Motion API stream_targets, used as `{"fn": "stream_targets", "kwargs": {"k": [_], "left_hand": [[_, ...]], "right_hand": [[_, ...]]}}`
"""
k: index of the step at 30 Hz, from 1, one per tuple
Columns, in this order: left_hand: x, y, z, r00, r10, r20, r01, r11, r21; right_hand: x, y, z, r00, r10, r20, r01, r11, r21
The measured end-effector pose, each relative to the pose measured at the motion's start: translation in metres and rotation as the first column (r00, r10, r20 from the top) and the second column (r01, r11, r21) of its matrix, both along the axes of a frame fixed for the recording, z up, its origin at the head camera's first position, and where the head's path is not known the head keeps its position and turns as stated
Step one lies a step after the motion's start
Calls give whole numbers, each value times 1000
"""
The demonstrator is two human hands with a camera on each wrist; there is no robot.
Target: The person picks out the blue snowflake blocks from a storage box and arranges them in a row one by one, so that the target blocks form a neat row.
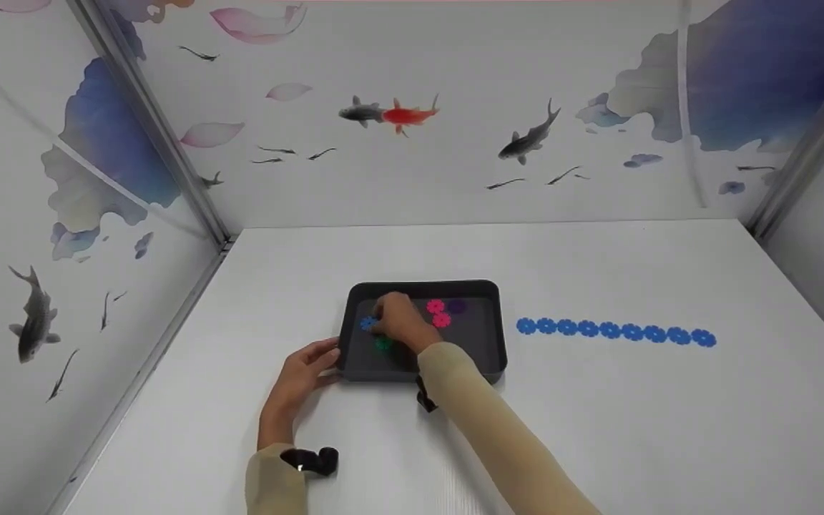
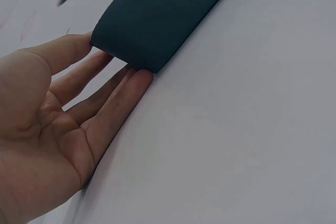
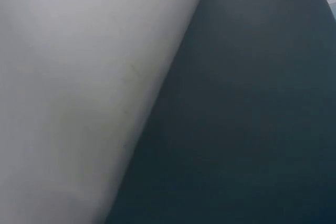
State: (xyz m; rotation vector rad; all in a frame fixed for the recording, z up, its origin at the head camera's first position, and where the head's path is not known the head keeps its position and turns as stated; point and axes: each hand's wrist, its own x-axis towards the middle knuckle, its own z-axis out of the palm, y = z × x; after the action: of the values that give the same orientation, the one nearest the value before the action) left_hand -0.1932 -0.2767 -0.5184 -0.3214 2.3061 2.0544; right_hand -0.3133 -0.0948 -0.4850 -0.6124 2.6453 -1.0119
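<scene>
A dark, shallow rectangular tray lies on the white table. Inside it are a blue flower-shaped disc, a green one, two pink ones and a dark purple one. My right hand reaches into the tray, its fingertips pinching the blue disc's edge at the left. The right wrist view shows the tray's dark outer wall but no fingers. My left hand touches the tray's left end. Its thumb and nearly straight fingers rest against the wall in the left wrist view.
Several blue flower-shaped discs lie in a row on the table, right of the tray. White panels printed with fish enclose the table at the back and sides.
</scene>
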Motion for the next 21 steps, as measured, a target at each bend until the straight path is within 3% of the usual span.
{"fn": "stream_targets", "kwargs": {"k": [21], "left_hand": [[0, 0, 2, 1000, -8, -6, 8, 1000, -4]], "right_hand": [[-2, -2, 0, 999, 41, 3, -41, 999, 27]]}}
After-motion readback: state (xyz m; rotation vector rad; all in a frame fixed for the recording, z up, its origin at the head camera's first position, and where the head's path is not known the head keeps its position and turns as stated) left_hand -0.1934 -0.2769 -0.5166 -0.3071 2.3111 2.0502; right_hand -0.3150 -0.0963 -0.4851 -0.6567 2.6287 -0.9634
